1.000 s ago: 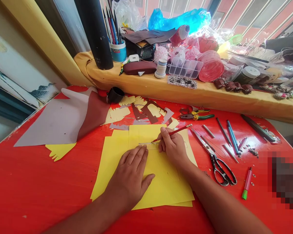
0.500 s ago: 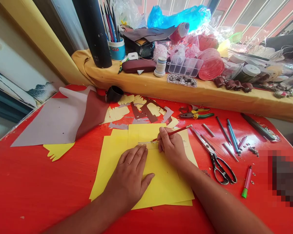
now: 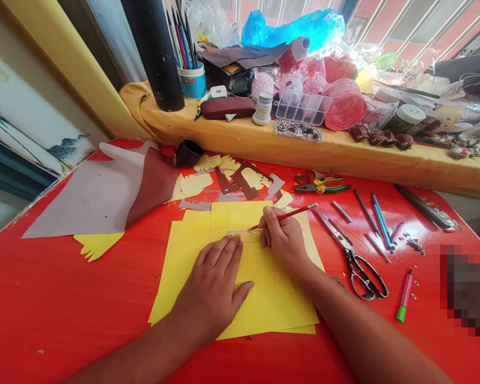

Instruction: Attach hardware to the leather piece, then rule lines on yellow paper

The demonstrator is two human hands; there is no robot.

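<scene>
Yellow paper sheets (image 3: 270,298) lie stacked on the red table (image 3: 64,298). My left hand (image 3: 216,285) rests flat on them, fingers stretched out, fingertips at a clear ruler (image 3: 244,233). My right hand (image 3: 284,240) pinches a red pencil (image 3: 288,215) whose tip touches the paper at the ruler's edge.
Scissors (image 3: 352,256), pliers (image 3: 322,186), pens (image 3: 378,213) and a pink-green marker (image 3: 404,296) lie to the right. Brown and yellow paper cut-outs (image 3: 232,181) and a grey-brown sheet (image 3: 100,197) lie behind and to the left. A cluttered yellow ledge (image 3: 336,152) runs along the back.
Nothing has visibly changed apart from a slight shift of the camera; both hands stay in place on the paper.
</scene>
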